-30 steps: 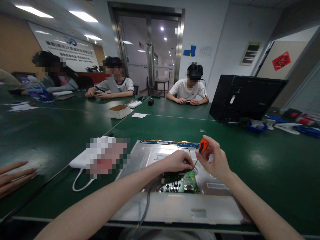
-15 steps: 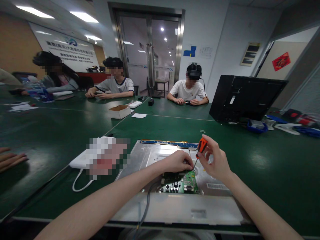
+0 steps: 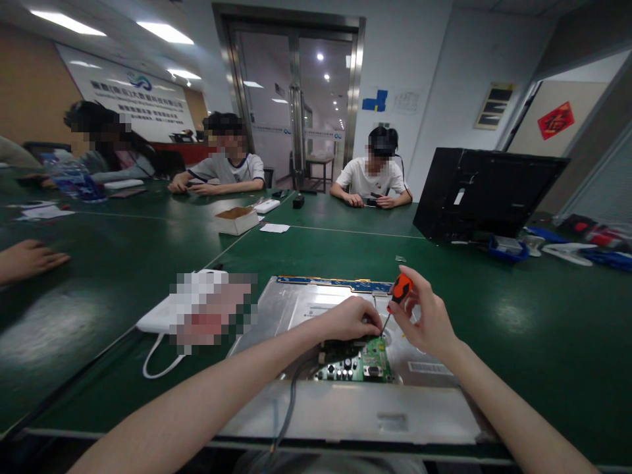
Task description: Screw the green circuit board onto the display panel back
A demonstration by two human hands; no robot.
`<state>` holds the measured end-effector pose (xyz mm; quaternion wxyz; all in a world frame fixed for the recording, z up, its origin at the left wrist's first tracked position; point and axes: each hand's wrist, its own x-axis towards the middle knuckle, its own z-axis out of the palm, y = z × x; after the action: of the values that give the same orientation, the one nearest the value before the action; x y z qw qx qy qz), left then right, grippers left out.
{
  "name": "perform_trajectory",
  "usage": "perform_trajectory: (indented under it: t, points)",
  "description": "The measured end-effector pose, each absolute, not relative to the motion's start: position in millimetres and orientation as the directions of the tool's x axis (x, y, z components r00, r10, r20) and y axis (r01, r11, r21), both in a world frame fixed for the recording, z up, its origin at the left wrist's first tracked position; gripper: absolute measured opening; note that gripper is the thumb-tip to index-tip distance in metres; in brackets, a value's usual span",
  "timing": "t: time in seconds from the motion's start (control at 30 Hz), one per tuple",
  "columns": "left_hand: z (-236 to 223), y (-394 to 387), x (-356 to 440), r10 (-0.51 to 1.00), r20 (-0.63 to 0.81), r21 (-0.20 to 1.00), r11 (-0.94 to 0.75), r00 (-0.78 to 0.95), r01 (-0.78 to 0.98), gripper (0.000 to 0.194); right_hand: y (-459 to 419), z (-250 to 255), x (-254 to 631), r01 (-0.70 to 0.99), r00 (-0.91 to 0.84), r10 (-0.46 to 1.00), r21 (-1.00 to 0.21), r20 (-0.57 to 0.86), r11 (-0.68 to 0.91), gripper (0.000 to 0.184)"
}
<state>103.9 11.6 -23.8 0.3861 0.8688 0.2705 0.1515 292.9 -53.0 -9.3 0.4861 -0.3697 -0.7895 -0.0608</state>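
Note:
My right hand (image 3: 425,315) grips the orange and black handle of a screwdriver (image 3: 401,289), which is tilted with its shaft pointing down and left. The tip meets the upper corner of a green circuit board (image 3: 375,359). Close to that tip, the thumb and fingers of my left hand (image 3: 356,318) are pinched together; whether something small is between them is hidden. Under both hands lies a flat silver metal panel (image 3: 316,411), with a blue board strip (image 3: 320,284) along its far edge. A grey cable (image 3: 291,405) runs from the circuit board over the panel's near edge.
Left of the panel is a white device (image 3: 162,315) with a cable, partly blurred out. A small open box (image 3: 237,222) stands further back. At right is a black monitor (image 3: 486,194) beside a blue tray (image 3: 507,250). Another person's hand (image 3: 37,258) rests at the left; several people sit opposite.
The screwdriver handle has turned slightly in my right hand, while its tip stays at the same spot. My left hand has not moved. The other person's hand at left has moved up and inward.

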Motion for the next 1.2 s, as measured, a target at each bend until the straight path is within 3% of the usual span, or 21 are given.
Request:
perform_trajectory:
  t: [0.53,1.2]
  points:
    - [-25.0,10.8,103.8,0.594,0.055,0.754,-0.551,0.802,0.357,0.01,-52.0,-8.1,292.6,0.68,-0.222,0.522,-0.253,0.823,0.688,0.049]
    - [-22.3,11.1,104.0,0.591,0.049,0.743,-0.56,0.805,0.366,0.009,-54.1,-5.9,291.3,0.656,-0.233,0.512,-0.255,0.827,0.711,0.053]
